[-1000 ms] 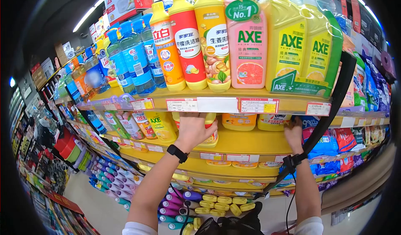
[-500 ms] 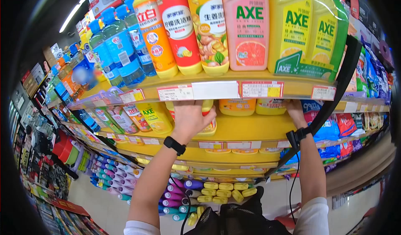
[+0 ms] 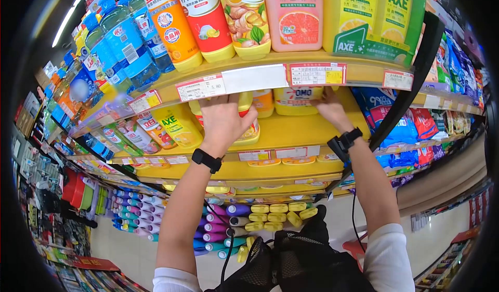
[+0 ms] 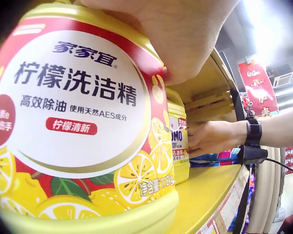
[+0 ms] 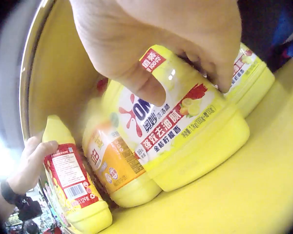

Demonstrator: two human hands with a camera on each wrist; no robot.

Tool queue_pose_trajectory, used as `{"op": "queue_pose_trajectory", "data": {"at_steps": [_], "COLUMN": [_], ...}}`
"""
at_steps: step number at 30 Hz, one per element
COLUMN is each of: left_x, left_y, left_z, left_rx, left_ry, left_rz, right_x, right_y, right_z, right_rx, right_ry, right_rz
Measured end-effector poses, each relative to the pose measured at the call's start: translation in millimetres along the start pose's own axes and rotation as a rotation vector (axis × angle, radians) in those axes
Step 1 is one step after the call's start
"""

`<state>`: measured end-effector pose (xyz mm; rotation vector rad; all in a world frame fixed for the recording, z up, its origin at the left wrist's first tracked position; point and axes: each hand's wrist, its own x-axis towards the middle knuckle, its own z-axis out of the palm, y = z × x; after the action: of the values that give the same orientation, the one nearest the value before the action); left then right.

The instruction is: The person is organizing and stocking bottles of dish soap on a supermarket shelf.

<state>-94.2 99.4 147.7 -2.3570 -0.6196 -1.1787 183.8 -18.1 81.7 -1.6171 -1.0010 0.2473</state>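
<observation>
Yellow shelf (image 3: 296,131): your left hand (image 3: 223,121) grips lemon bottle (image 4: 80,102), 10 o'clock; right hand (image 3: 331,108) grips OMO bottle (image 5: 180,122), 2 o'clock; probably lining up, next needs fronts squared

Glossy plastic OMO bottle (image 5: 205,155), perhaps metal shelf (image 5: 263,170)

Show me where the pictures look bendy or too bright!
Head view: the upper shelf bows, picture corners go black; left wrist view: a ceiling light glares white; right wrist view: the OMO bottle reads clearly, but the left edge washes out.
</observation>
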Motion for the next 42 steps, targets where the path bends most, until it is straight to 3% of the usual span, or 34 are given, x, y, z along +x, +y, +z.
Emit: {"op": "queue_pose_trajectory", "data": {"at_steps": [14,17,23,26,30,32,33,34,36,39,42], "left_x": [2.8,4.5,11.9,17.9,32.3,39.0,46.8,51.6,58.8,74.7,89.4], "left_y": [3.6,8.4,26.7,48.5,92.9,118.6,134.9,151.8,185.1,229.7,257.5], "left_z": [0.5,-2.6,-6.1,-6.5,1.3,11.6,12.4,14.7,21.7,38.7,51.0], "left_rx": [0.037,0.115,0.141,0.095,0.049,-0.005,0.012,-0.005,-0.04,-0.077,-0.247], "left_ry": [-0.01,-0.012,0.0,-0.023,-0.027,-0.051,0.036,-0.029,-0.157,-0.008,-0.204], "left_rz": [-0.01,-0.001,0.012,0.017,0.023,-0.023,0.032,0.009,-0.043,0.019,-0.026], "right_x": [-0.2,-4.6,-27.4,-47.4,-76.7,-85.5,-89.6,-92.2,-96.3,-93.7,-84.3], "right_y": [-11.1,-17.3,12.1,42.6,29.5,32.1,34.2,35.8,32.6,32.9,45.9], "right_z": [31.3,21.5,-8.6,-33.0,-66.3,-71.7,-73.4,-74.5,-75.1,-80.3,-85.1], "right_rx": [-0.005,-0.022,-0.203,-0.253,-0.095,-0.161,-0.19,-0.219,-0.217,-0.101,-0.093], "right_ry": [-0.092,-0.173,-0.216,-0.25,-0.287,-0.252,-0.237,-0.222,-0.182,-0.105,-0.046], "right_rz": [-0.149,-0.103,-0.268,-0.058,-0.009,-0.104,-0.165,-0.227,-0.212,-0.216,-0.195]}}
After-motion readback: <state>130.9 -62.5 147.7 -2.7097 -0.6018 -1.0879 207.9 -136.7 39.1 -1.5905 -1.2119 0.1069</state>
